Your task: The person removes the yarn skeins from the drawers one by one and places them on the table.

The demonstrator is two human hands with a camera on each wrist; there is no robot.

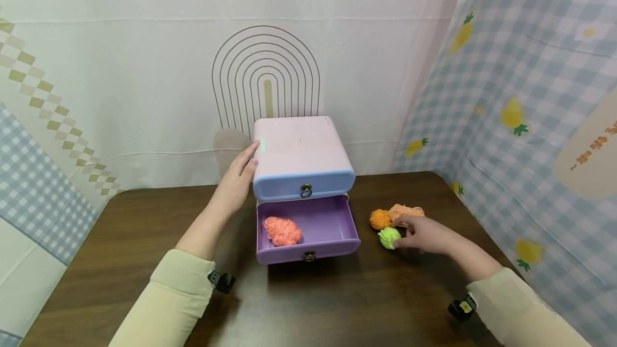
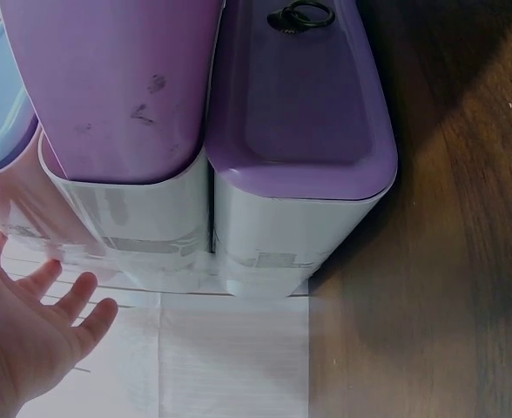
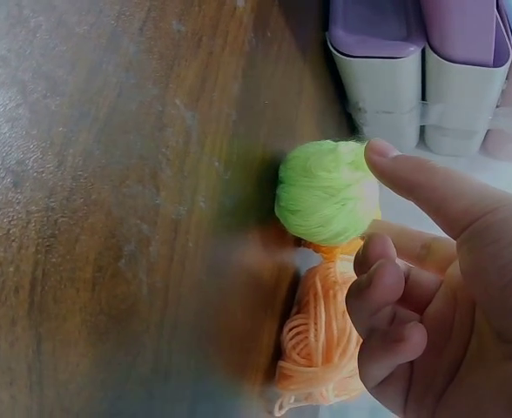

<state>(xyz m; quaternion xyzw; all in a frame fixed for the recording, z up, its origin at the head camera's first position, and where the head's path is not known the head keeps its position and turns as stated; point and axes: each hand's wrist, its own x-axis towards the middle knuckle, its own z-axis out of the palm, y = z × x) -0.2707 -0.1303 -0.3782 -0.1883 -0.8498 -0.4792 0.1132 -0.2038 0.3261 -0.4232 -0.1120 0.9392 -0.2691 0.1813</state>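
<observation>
My left hand (image 1: 234, 181) rests with extended fingers against the left side of a small drawer cabinet (image 1: 301, 143), which has a pink top and a blue top drawer front. Below that front, a purple drawer (image 1: 332, 221) is pulled out, holding a coral yarn ball (image 1: 282, 231) at its left. To the right, my right hand (image 1: 426, 233) reaches over a lime green yarn ball (image 3: 326, 192). Its thumb tip is at the ball's edge, and the other fingers are bent loosely beside it. An orange yarn ball (image 1: 380, 219) and a peach yarn bundle (image 3: 317, 340) lie close by.
A lower purple drawer (image 2: 308, 113) is closed beneath the pulled-out one. The cabinet stands on a dark wooden table (image 1: 328, 304), near its back edge. Behind hangs a white patterned cloth (image 1: 164, 79), with a blue checked cloth (image 1: 506, 68) at the right.
</observation>
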